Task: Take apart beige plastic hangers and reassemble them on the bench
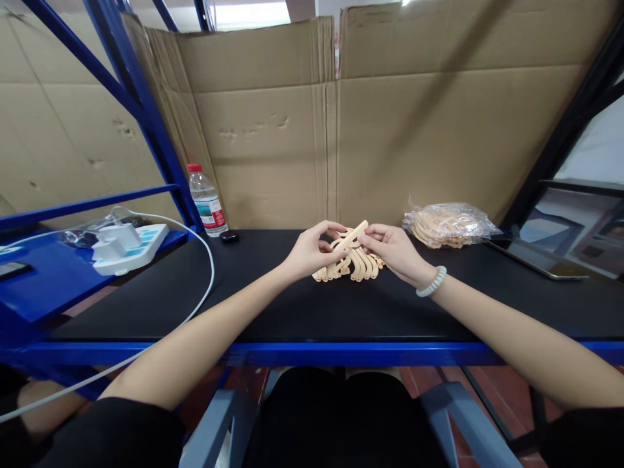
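Between my hands is a pale wooden strip (pixel 351 237), held up at a slant with its right end higher. My left hand (pixel 316 250) pinches its lower left end between thumb and fingers. On the upper right end, my right hand (pixel 394 252) closes thumb and fingertips. Just beneath lies a group of curved pale wooden pieces (pixel 359 265), set side by side on the black tabletop (pixel 302 312). My fingers and the strip hide part of that group.
A clear plastic bag of similar wooden pieces (pixel 448 224) lies at the back right, near a flat tablet-like device (pixel 541 257). At the left stand a water bottle (pixel 208 201), a small black object (pixel 229 236) and a white power strip (pixel 129 247). A white cable (pixel 212 273) crosses the table edge. Cardboard (pixel 263 143) walls the back.
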Demonstrator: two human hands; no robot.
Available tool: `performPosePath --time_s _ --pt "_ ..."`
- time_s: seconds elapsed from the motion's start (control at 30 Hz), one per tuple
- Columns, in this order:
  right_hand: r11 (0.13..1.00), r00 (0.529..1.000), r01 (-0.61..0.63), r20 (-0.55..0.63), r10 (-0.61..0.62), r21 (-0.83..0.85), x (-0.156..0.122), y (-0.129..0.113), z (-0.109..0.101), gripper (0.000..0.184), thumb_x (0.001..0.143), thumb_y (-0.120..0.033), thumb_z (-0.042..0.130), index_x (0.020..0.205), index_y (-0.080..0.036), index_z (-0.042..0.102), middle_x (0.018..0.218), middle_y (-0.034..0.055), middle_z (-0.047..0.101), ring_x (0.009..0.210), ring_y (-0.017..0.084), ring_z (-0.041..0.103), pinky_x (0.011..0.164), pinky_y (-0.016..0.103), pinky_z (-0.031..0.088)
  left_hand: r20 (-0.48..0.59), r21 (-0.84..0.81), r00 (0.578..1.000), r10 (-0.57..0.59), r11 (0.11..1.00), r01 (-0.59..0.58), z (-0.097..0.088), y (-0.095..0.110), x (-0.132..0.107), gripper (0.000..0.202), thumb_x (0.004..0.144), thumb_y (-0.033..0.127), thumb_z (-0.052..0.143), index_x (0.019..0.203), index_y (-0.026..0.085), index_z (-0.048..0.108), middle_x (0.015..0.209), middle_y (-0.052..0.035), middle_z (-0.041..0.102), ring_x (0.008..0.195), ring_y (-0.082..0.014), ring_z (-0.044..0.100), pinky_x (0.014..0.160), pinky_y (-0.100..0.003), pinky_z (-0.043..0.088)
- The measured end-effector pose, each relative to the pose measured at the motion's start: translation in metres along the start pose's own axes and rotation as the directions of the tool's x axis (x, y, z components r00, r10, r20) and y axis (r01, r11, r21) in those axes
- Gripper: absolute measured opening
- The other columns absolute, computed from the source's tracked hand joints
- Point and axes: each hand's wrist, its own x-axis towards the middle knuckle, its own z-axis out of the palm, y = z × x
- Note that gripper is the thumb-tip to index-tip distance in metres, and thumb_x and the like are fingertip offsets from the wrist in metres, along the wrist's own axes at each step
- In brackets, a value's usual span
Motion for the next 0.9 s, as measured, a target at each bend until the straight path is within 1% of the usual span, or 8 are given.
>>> performPosePath --time_s 0.13,0.3,0.47,0.57,0.67,0.7,0.77,0.9 --pt "1.0 1.0 0.011 -0.016 -0.011 -0.02 0.0002 -0.0011 0.0012 0.027 0.07 -0.041 0.072 0.078 -0.017 0.062 0.076 0.0027 0.066 0.063 0.012 0.058 0.06 0.027 0.049 -0.042 0.003 0.999 -0.003 1.0 0.003 0.0001 0.0015 0.0006 0.039 0.066 0.021 0.075 0.101 0.015 0.06 0.091 -0.0027 0.061 0.061 -0.0071 0.062 0.057 -0.018 0.05" --pt "1.0 1.0 0.021 -0.023 -0.02 0.009 -0.0001 -0.0005 0.0021 0.026 0.07 -0.041 0.071 0.075 -0.018 0.059 0.071 0.0011 0.064 0.063 0.012 0.059 0.061 0.027 0.049 -0.063 0.02 0.998 -0.023 1.0 0.024 -0.0005 0.0029 0.001 0.033 0.068 0.02 0.073 0.097 0.013 0.06 0.087 -0.004 0.064 0.06 -0.0085 0.063 0.053 -0.017 0.049" --pt "1.0 0.999 0.029 -0.037 -0.029 0.012 0.0 0.0003 0.0017 0.028 0.069 -0.042 0.072 0.075 -0.017 0.059 0.07 0.0014 0.063 0.062 0.011 0.058 0.063 0.028 0.051 -0.086 0.033 0.996 -0.01 0.999 0.013 -0.0004 0.0038 0.0007 0.033 0.068 0.02 0.074 0.097 0.014 0.061 0.093 -0.0055 0.065 0.059 -0.0078 0.064 0.053 -0.016 0.049" --pt "0.997 0.999 0.029 -0.024 -0.027 0.071 -0.0016 -0.0014 0.0035 0.028 0.071 -0.037 0.072 0.084 -0.016 0.061 0.079 0.0027 0.065 0.068 0.012 0.061 0.07 0.03 0.053 -0.109 0.006 0.994 0.002 1.0 -0.002 0.0 0.0042 0.0009 0.029 0.069 0.021 0.072 0.095 0.014 0.061 0.092 -0.0059 0.066 0.06 -0.0086 0.064 0.053 -0.017 0.05" --pt "0.991 0.998 -0.008 0.066 -0.002 0.136 -0.0042 -0.0048 0.0059 0.039 0.071 -0.031 0.073 0.103 -0.017 0.057 0.097 0.0069 0.066 0.085 0.016 0.064 0.082 0.035 0.052 -0.116 -0.001 0.993 0.005 1.0 -0.006 0.0002 0.0035 0.001 0.027 0.07 0.022 0.072 0.094 0.014 0.061 0.078 -0.0024 0.064 0.058 -0.0098 0.064 0.053 -0.018 0.051" --pt "0.989 0.995 -0.028 0.099 0.014 0.148 -0.0049 -0.0057 0.0062 0.043 0.071 -0.03 0.073 0.108 -0.018 0.054 0.1 0.0078 0.066 0.089 0.017 0.064 0.085 0.037 0.051 -0.117 0.007 0.993 0.008 1.0 -0.008 0.0003 0.0033 0.0009 0.027 0.07 0.022 0.072 0.094 0.013 0.062 0.073 -0.0008 0.063 0.058 -0.0101 0.063 0.053 -0.018 0.051" --pt "0.985 0.989 -0.072 0.141 0.05 0.16 -0.0054 -0.0064 0.0059 0.048 0.072 -0.03 0.072 0.114 -0.018 0.051 0.099 0.0079 0.066 0.09 0.017 0.064 0.087 0.038 0.051 -0.112 0.029 0.993 0.02 0.999 -0.017 0.0005 0.0027 0.0005 0.027 0.07 0.023 0.072 0.094 0.013 0.062 0.067 0.0008 0.061 0.057 -0.0102 0.063 0.054 -0.018 0.05" --pt "0.972 0.984 -0.124 0.154 0.094 0.197 -0.0035 -0.0034 0.0025 0.041 0.072 -0.025 0.072 0.109 -0.018 0.055 0.087 0.0031 0.065 0.078 0.013 0.061 0.079 0.032 0.052 -0.089 0.062 0.995 0.053 0.997 -0.047 -0.0005 0.0009 0.0 0.029 0.071 0.025 0.071 0.096 0.013 0.061 0.066 0.001 0.062 0.056 -0.0104 0.063 0.053 -0.019 0.05"
